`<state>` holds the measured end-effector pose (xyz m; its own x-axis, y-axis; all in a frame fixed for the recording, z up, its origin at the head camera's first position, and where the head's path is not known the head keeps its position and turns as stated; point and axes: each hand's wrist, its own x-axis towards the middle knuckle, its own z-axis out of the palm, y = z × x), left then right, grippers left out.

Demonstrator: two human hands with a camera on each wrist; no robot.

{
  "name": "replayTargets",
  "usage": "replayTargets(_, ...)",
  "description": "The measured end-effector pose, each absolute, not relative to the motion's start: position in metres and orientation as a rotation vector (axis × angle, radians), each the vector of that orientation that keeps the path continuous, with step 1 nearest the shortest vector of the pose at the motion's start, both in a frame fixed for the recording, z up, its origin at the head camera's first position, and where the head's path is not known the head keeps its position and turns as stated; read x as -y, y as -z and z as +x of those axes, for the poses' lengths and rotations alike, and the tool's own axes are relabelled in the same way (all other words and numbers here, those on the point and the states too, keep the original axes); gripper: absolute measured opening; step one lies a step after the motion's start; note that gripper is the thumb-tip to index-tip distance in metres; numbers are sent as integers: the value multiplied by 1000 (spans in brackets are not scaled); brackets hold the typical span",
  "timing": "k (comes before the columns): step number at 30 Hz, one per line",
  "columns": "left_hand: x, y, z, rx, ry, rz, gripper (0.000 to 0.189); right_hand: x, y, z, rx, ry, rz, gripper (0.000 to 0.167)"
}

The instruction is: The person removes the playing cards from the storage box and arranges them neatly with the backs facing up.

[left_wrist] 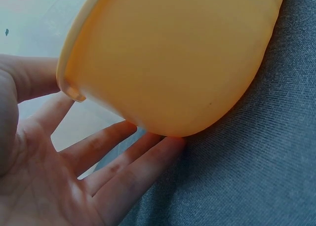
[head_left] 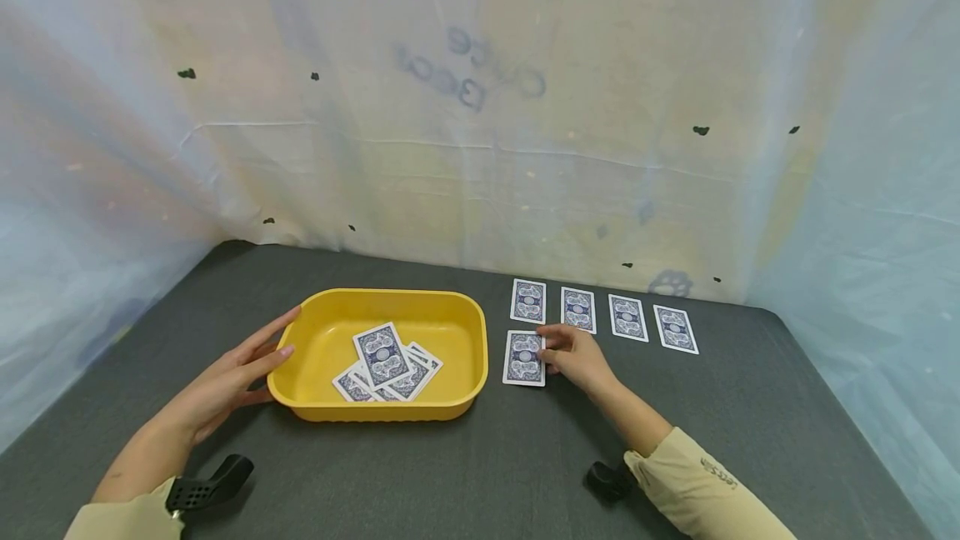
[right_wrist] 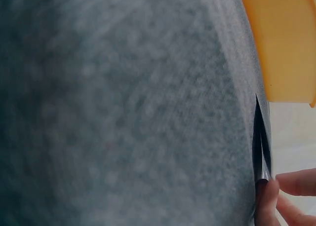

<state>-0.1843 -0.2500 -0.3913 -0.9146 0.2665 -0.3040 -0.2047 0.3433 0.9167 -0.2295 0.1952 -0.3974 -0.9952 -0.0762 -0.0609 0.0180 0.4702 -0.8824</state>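
My left hand [head_left: 232,382] rests against the left end of a yellow tray [head_left: 480,357]. In the left wrist view, its fingers [left_wrist: 128,174] reach fairly straight to the tray's outer wall [left_wrist: 182,63], with the thumb at the rim. Several blue-backed playing cards [head_left: 382,357] lie overlapping inside the tray. To the tray's right, my right hand [head_left: 577,361] pinches the right edge of a face-down playing card [head_left: 522,359]. In the right wrist view, that card [right_wrist: 257,142] looks slightly raised off the cloth, seen nearly edge-on beside the thumb.
Behind the right hand, a row of face-down cards [head_left: 627,317] lies along the back of the dark cloth-covered table [head_left: 480,482]. Pale sheeting [head_left: 480,107] closes off the back and sides.
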Motion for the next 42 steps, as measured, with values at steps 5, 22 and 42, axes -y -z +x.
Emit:
replayTargets(5,250,392,-184,-2206,-1602,59,68,-196,395,-228,-2621,1534,-69,32)
replayTargets(22,251,393,-185,-2204,-1607,59,68,-200,387,-227,-2649,1496,-72,30)
replayTargets(42,251,393,-185,-2207,-1601,57,69,-152,354,-236,-2595,1630,-184,29)
